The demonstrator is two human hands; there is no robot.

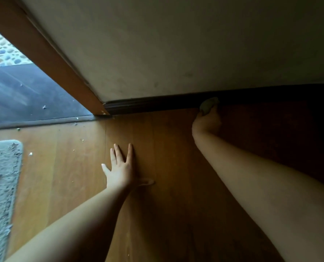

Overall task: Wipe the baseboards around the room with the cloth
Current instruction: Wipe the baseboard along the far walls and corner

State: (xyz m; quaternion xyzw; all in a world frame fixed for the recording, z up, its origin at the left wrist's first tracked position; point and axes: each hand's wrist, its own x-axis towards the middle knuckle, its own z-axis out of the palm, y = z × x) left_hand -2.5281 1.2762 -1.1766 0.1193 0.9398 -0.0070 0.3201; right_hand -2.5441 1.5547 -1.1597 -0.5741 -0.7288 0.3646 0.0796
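Note:
A dark wooden baseboard (153, 106) runs along the foot of the pale wall, from the door frame rightward into shadow. My right hand (207, 120) reaches out to it and grips a small bunched pale-green cloth (208, 104), which touches the baseboard. Most of the cloth is hidden by my fingers. My left hand (120, 167) lies flat on the wooden floor with fingers spread, holding nothing.
An orange-brown door frame (49, 61) slants down to the baseboard's left end. Beyond the threshold (44, 121) is dark outdoor paving. A shaggy grey rug (2, 186) lies at the left. Small white crumbs (76, 137) dot the wooden floor (166, 205).

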